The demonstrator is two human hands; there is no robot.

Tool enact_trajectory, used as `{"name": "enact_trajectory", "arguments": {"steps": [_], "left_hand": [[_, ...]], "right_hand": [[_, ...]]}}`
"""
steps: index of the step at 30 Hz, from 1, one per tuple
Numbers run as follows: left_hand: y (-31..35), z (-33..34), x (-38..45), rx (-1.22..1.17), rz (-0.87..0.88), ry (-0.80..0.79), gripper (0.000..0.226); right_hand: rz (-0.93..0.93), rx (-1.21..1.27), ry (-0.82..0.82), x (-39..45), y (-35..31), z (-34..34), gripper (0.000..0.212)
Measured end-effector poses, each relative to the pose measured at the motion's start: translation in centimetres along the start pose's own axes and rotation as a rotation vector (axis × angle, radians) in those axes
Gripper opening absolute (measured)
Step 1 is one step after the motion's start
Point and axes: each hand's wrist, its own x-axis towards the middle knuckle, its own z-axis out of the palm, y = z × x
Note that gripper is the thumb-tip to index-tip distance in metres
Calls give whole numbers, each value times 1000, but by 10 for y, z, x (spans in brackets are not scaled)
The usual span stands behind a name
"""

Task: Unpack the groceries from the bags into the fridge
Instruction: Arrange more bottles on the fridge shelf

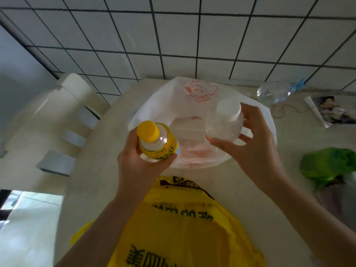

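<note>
Head view showed you above the white bag (165,101) on the worktop (100,170), both bottles upright: your left hand (138,166) gripped the yellow-capped bottle (158,141), your right hand (256,149) curled its fingers (248,118) round the clear bottle (225,124). No fridge was visible.

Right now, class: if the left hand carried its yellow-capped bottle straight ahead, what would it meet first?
Probably the white bag on the counter, since the left hand with its yellow-capped bottle is already at its near rim; depth is hard to judge.
</note>
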Motion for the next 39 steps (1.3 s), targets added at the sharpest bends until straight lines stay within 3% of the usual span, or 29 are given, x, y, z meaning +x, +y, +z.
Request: {"name": "enact_trajectory", "arguments": {"steps": [17,30,39], "left_hand": [[-25,-259,-242,230,-93,-20,83],[-83,-417,-474,274,-333,282,82],[-114,-492,-579,217,-540,581,78]], "right_hand": [[37,96,-343,-245,-125,127,73],[36,84,-717,-452,-185,269,73],[49,0,-956,-548,-209,350,69]]}}
